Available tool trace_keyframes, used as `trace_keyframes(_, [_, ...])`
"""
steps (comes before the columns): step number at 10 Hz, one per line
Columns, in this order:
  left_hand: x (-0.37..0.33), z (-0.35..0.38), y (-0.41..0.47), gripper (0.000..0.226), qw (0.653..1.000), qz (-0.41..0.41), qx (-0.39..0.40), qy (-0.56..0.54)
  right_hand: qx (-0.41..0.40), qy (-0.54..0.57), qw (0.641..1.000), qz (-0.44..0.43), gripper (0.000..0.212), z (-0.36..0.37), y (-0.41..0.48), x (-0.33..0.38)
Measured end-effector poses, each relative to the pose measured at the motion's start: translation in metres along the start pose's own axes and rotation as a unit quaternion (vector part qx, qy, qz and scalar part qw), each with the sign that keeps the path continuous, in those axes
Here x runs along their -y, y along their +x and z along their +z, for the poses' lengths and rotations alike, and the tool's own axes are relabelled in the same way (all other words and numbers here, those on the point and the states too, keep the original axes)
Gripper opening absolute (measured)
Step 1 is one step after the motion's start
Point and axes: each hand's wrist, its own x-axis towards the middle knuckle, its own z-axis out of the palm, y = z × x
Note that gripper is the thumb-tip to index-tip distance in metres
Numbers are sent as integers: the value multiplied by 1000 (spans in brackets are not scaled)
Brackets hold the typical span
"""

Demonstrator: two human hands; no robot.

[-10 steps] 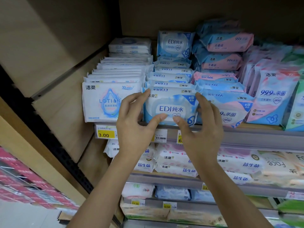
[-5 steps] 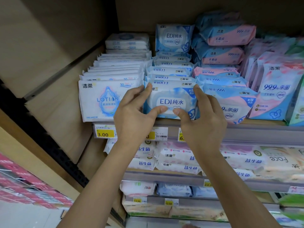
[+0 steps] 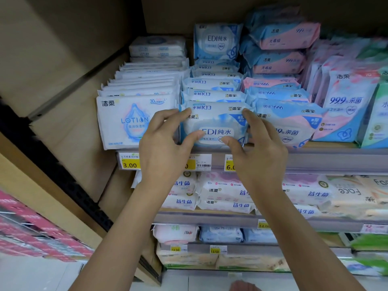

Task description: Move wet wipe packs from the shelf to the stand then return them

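At the front of the shelf [image 3: 327, 161], the left hand [image 3: 161, 149] and right hand [image 3: 261, 153] grip the foremost EDI wet wipe pack [image 3: 217, 122] by its ends, fingers [image 3: 168, 115] curled around it, beside the LOTION pack [image 3: 123, 120].

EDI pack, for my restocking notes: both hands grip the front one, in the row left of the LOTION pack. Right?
Not quite. The head view shows the left hand and right hand gripping the front EDI pack, but its row stands right of the LOTION pack, not left.
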Motion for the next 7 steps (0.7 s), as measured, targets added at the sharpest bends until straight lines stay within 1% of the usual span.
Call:
trace_keyframes(1, [0,-1,-5,43,1000,7,-8,5,0,-5,1000,1,48,-4,-1,1])
trace_keyframes(2, [-1,-1,-7,43,1000,8,-2,14,7,-1,1000,8,48,-5,-2,2])
trace_keyframes(4, [0,-2,-7,41,1000,19,-9,0,16,24,999,14,46,-9,1,2])
trace_keyframes(5, [-1,-2,-5,38,999,27,-25,-24,6,60,998,17,46,-10,4,2])
trace_keyframes(6, [0,-4,-5,34,997,34,-48,-49,-2,70,997,17,43,-12,6,-1])
trace_keyframes(7, [-4,-9,-12,23,993,28,-62,-98,-22,70,997,19,31,-19,0,-2])
